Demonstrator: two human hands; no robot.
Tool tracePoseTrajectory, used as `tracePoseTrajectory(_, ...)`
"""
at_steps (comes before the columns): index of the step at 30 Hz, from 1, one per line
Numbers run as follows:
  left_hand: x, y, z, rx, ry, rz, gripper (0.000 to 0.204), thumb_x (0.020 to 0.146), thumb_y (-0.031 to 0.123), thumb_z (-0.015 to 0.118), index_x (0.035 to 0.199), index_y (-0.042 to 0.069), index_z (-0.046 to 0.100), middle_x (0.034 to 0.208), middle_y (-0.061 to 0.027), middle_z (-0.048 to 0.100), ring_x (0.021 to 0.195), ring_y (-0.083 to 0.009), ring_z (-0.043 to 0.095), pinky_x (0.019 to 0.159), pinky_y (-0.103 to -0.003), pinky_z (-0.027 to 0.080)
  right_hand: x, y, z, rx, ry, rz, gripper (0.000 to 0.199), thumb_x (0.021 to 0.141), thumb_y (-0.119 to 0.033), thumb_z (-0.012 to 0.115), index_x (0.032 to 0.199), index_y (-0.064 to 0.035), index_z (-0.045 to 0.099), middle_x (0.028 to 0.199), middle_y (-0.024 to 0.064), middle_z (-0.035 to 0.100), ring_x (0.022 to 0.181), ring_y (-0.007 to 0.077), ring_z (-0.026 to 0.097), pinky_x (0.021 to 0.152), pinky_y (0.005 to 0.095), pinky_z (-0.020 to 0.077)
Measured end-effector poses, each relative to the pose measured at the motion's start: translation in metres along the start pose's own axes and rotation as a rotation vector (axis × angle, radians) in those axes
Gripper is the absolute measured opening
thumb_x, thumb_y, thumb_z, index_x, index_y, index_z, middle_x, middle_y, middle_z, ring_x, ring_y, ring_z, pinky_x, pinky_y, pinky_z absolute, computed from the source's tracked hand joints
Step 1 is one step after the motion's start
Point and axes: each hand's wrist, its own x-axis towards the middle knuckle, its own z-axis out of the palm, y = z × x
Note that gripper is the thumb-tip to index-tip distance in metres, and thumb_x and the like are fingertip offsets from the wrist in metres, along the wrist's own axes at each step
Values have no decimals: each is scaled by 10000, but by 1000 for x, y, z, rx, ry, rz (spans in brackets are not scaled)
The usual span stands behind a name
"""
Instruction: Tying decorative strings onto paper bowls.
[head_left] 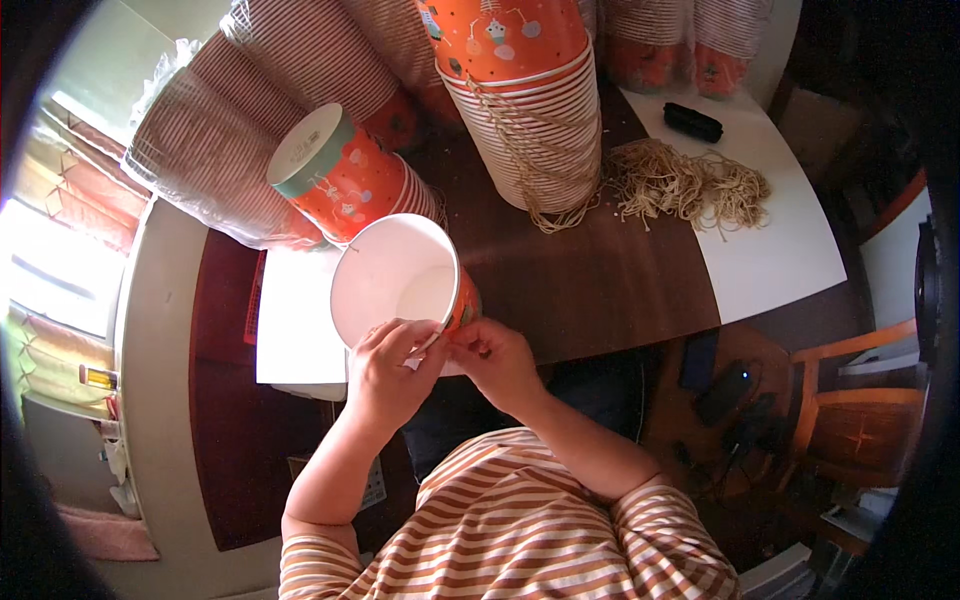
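An orange printed paper bucket [395, 262] with a white inside lies tilted at the table's near edge, its mouth turned up toward me. My left hand [388, 372] is closed on its near rim, fingers inside and thumb toward the outside. Against the outer wall just below that rim, my right hand [497, 366] pinches with thumb and forefinger; whatever is between them is too small or hidden to make out. A short bit of cord shows at the rim's far left side. Behind it lies a short stack of the same buckets [350, 185], base toward me.
A tall stack of nested buckets [535, 125], with cords draped over it, stands mid-table. Right of it lie a heap of tan cords [690, 185] and a black case [692, 122]. Plastic-wrapped bucket stacks [215, 140] fill the back left. A wooden chair [855, 400] stands at right.
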Motion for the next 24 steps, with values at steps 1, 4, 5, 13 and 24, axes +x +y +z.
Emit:
tracePoseTrajectory(1,0,0,0,3,-10,1,139,735,64,725,865,55,675,752,-101,663,678,-282,653,640,-369,523,-1,1,0,-1,-9,-31,169,831,-151,746,867,-20,646,773,60,659,681,112,601,627,280,503)
tracePoseTrajectory(4,4,3,-1,-1,-26,37,214,738,40,706,946,54,659,787,-115,672,702,-287,668,629,-365,545,-1,3,0,-27,-15,-87,155,831,-129,738,881,-23,636,790,67,656,686,124,609,629,286,505)
tracePoseTrajectory(5,5,4,-1,-8,-29,73,262,739,28,696,994,54,644,802,-123,674,713,-288,674,626,-366,552,-1,3,0,-53,-12,-113,148,829,-119,735,884,-26,634,799,69,655,690,130,613,630,290,507)
tracePoseTrajectory(13,8,-4,-2,96,-65,274,373,739,-20,673,1102,18,593,817,-120,671,715,-287,675,629,-374,552,-1,-15,-4,-150,-23,-132,120,819,-67,719,864,-22,618,789,69,628,697,125,595,634,277,496)
tracePoseTrajectory(24,4,-13,-2,93,-9,273,403,728,-26,682,1123,22,620,847,-130,683,691,-268,682,607,-351,556,3,-14,-2,-229,-28,-149,123,819,-53,720,841,-12,606,774,51,600,671,88,553,610,248,473)
